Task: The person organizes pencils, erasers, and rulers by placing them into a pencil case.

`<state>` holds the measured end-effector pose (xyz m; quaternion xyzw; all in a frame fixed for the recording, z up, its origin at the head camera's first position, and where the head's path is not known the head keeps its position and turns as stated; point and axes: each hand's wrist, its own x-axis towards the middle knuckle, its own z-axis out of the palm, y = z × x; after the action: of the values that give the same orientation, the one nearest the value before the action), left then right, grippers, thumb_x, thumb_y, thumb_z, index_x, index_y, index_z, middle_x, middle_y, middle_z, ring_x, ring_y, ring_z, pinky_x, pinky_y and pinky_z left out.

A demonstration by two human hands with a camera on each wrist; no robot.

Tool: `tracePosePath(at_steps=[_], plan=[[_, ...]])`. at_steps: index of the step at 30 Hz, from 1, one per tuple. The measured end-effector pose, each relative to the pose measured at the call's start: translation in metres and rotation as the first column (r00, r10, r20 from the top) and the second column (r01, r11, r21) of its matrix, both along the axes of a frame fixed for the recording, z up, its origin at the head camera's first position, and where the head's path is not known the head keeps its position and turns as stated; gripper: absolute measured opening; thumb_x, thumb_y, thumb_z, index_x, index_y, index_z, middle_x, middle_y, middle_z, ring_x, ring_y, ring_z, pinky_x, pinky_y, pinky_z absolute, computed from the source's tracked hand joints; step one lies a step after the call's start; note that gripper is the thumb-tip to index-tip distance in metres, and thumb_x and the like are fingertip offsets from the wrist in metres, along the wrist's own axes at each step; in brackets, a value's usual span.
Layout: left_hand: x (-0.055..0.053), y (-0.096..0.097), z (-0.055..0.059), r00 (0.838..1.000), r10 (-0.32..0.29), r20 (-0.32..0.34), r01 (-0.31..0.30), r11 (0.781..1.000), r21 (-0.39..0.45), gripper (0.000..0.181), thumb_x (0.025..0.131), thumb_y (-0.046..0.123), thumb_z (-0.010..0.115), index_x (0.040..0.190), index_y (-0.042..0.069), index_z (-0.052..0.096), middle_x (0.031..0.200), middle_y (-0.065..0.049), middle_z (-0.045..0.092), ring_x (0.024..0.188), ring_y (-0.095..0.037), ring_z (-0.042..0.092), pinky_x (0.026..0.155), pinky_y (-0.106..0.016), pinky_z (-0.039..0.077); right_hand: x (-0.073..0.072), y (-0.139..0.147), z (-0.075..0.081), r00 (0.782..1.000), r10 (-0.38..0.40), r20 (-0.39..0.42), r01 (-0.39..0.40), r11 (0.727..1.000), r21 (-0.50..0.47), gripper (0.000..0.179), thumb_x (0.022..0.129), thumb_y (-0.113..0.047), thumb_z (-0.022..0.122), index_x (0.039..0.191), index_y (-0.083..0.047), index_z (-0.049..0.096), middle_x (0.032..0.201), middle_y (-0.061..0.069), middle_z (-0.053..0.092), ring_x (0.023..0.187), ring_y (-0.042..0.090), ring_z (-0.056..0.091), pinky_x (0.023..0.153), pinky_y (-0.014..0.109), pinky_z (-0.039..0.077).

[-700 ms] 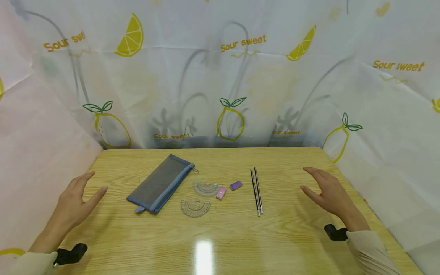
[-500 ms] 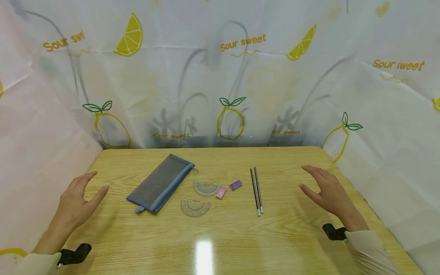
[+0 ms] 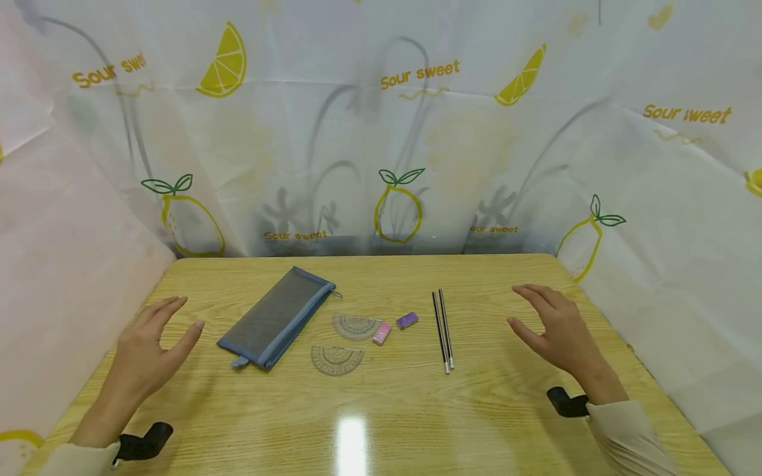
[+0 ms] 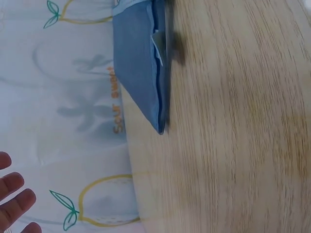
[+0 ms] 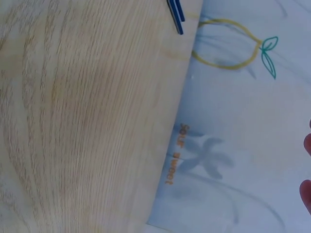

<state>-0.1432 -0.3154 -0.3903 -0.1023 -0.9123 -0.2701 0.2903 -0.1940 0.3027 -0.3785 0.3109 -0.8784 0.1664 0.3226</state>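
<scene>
My left hand (image 3: 145, 354) hovers at the left of the table, its fingers spread and holding nothing. Nearest to it lies a blue-grey mesh zip pouch (image 3: 276, 320), also seen in the left wrist view as a blue pouch (image 4: 138, 58). My right hand (image 3: 559, 330) hovers at the right, thumb and fingers apart, with nothing in it. To its left two dark pencils (image 3: 442, 330) lie side by side, their ends visible in the right wrist view. Between pouch and pencils are two clear protractors, one farther (image 3: 352, 326) and one nearer (image 3: 337, 359), a pink eraser (image 3: 382, 333) and a purple eraser (image 3: 407, 320).
The wooden table (image 3: 417, 430) carries a bright light reflection near its front. A white curtain (image 3: 357, 132) printed with lemons stands behind it and along both sides. Each wrist wears a black camera mount, one left (image 3: 145, 441) and one right (image 3: 567, 402).
Both hands have moved inward: the left one to the right, closer to the pouch, and the right one slightly to the left, toward the pencils. The things on the table lie as before.
</scene>
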Motion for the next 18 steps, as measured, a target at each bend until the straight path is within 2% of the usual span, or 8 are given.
tracePosePath(at_steps=[5, 7, 9, 18], plan=[[0.004, 0.011, 0.001, 1.0, 0.012, 0.002, -0.012, 1.0, -0.006, 0.051, 0.09, 0.019, 0.068, 0.131, -0.007, 0.053, 0.124, -0.03, 0.048, 0.109, -0.054, 0.045, 0.077, -0.068, 0.037, 0.002, -0.007, 0.001, 1.0, 0.003, -0.019, -0.003, 1.0, -0.007, 0.054, 0.093, -0.043, 0.06, 0.123, 0.002, 0.062, 0.114, 0.019, 0.061, 0.101, 0.041, 0.058, 0.078, 0.065, 0.042], [0.004, 0.014, 0.0, 1.0, 0.001, -0.029, -0.002, 1.0, -0.01, 0.05, 0.088, 0.018, 0.069, 0.129, -0.007, 0.055, 0.12, -0.03, 0.05, 0.108, -0.053, 0.045, 0.077, -0.066, 0.037, 0.002, -0.011, 0.002, 0.999, 0.012, -0.029, -0.012, 1.0, -0.01, 0.057, 0.095, -0.048, 0.054, 0.122, 0.002, 0.062, 0.114, 0.019, 0.062, 0.1, 0.04, 0.058, 0.078, 0.065, 0.042], [0.004, 0.018, -0.001, 0.999, -0.009, -0.05, 0.008, 1.0, -0.016, 0.049, 0.087, 0.017, 0.07, 0.127, -0.007, 0.056, 0.119, -0.029, 0.051, 0.107, -0.051, 0.046, 0.077, -0.066, 0.038, 0.003, -0.014, 0.003, 0.999, 0.022, -0.039, -0.023, 1.0, -0.014, 0.059, 0.096, -0.05, 0.05, 0.121, 0.002, 0.062, 0.113, 0.019, 0.062, 0.099, 0.04, 0.059, 0.078, 0.064, 0.042], [0.003, 0.034, -0.002, 0.997, -0.049, -0.054, 0.049, 0.999, -0.011, 0.049, 0.086, 0.014, 0.07, 0.128, -0.006, 0.056, 0.122, -0.027, 0.053, 0.105, -0.051, 0.05, 0.074, -0.065, 0.042, 0.004, -0.03, 0.009, 0.994, 0.073, -0.076, -0.074, 0.997, -0.012, 0.059, 0.099, -0.05, 0.046, 0.12, 0.002, 0.062, 0.111, 0.018, 0.064, 0.096, 0.038, 0.061, 0.077, 0.061, 0.044]])
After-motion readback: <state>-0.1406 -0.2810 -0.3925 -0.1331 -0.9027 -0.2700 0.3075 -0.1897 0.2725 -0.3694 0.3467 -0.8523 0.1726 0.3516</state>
